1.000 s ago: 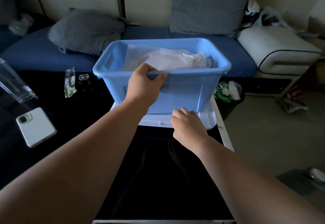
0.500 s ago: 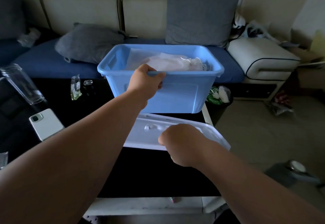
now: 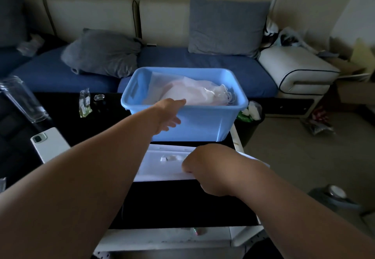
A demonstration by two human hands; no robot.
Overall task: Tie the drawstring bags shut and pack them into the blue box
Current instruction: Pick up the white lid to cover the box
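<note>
The blue box stands on the black table, near its far right edge. Inside it lie white drawstring bags with their cords bunched at the right. My left hand hovers in front of the box's near rim, fingers spread and holding nothing. The white lid lies tilted in front of the box. My right hand grips the lid's near edge, fingers curled under it.
A white phone lies at the left of the black table. A clear bottle, a small plastic packet and a small glass item sit further back. A blue sofa with grey cushions is behind. A bin stands at the right.
My left hand let go of the box's near rim and opened. The lid came out from under the box toward me in my right hand.
</note>
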